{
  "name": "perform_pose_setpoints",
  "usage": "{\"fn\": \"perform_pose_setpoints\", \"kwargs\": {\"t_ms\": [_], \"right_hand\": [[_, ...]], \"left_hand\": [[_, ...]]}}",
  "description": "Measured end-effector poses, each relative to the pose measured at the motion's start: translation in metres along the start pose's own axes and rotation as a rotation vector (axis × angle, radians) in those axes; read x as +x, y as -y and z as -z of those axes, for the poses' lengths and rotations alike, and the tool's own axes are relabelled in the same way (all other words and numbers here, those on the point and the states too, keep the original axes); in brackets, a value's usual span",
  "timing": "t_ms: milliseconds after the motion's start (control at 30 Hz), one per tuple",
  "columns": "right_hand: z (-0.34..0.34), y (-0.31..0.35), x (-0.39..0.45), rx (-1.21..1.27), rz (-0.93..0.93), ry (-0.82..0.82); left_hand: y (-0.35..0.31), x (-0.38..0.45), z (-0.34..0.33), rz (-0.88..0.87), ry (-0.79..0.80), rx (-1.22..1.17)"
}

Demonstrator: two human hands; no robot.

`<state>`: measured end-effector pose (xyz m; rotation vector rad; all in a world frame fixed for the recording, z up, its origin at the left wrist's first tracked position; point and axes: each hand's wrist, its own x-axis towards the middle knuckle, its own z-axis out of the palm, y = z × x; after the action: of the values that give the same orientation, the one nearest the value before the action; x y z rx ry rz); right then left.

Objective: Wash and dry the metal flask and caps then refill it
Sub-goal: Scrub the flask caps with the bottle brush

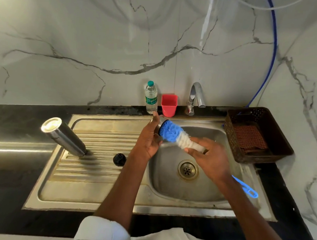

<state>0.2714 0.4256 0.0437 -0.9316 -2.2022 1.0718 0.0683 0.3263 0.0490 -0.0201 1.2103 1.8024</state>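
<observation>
Two bare hands work over the steel sink basin (169, 183). The left hand (149, 137) grips a round metal cap (158, 128), into which the right hand (209, 158), closed round the handle, pushes a blue-and-white bottle brush (177, 135). The cylindrical metal flask (64, 136) stands upside down, tilted, at the drainboard's left edge, with a small black inner cap (119, 159) near the basin's edge.

Black counter (18, 117) carries bottle (151, 97), red cup (169, 105), basket (258, 135), apparently touching nothing.
</observation>
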Motion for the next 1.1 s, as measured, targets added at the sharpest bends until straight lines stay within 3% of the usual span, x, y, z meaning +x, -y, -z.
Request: {"fn": "perform_pose_setpoints", "kwargs": {"t_ms": [67, 200, 267, 400, 533, 600, 733, 800, 967, 1100], "right_hand": [[0.003, -0.001, -0.005, -0.138, 0.083, -0.05], [0.004, -0.002, -0.005, 0.264, -0.162, 0.072], [0.005, 0.0, -0.01, 0.174, -0.119, 0.022], [0.012, 0.002, -0.02, -0.117, 0.089, -0.028], [0.017, 0.0, -0.02, 0.131, -0.106, -0.001], [0.018, -0.006, -0.021, 0.109, -0.077, -0.015], [0.025, -0.006, -0.021, -0.027, 0.052, 0.018], [0.027, -0.006, -0.02, -0.047, 0.065, 0.028], [0.037, -0.018, -0.012, -0.053, 0.08, 0.038], [0.047, -0.021, -0.006, -0.174, 0.175, 0.078]], "left_hand": [[0.004, 0.0, 0.0, -0.001, -0.004, -0.049], [0.012, -0.003, 0.007, -0.006, 0.07, -0.222], [0.016, -0.008, 0.009, 0.01, 0.08, -0.219], [0.018, -0.012, 0.004, 0.059, -0.06, -0.056], [0.024, -0.014, 0.007, 0.028, 0.058, -0.225], [0.028, -0.016, 0.011, 0.024, 0.112, -0.246], [0.028, -0.021, -0.002, 0.03, -0.011, -0.053], [0.03, -0.021, -0.006, 0.024, -0.059, -0.067], [0.04, -0.021, -0.008, -0.008, -0.006, -0.22], [0.041, -0.024, -0.029, -0.006, -0.151, -0.03]]}}
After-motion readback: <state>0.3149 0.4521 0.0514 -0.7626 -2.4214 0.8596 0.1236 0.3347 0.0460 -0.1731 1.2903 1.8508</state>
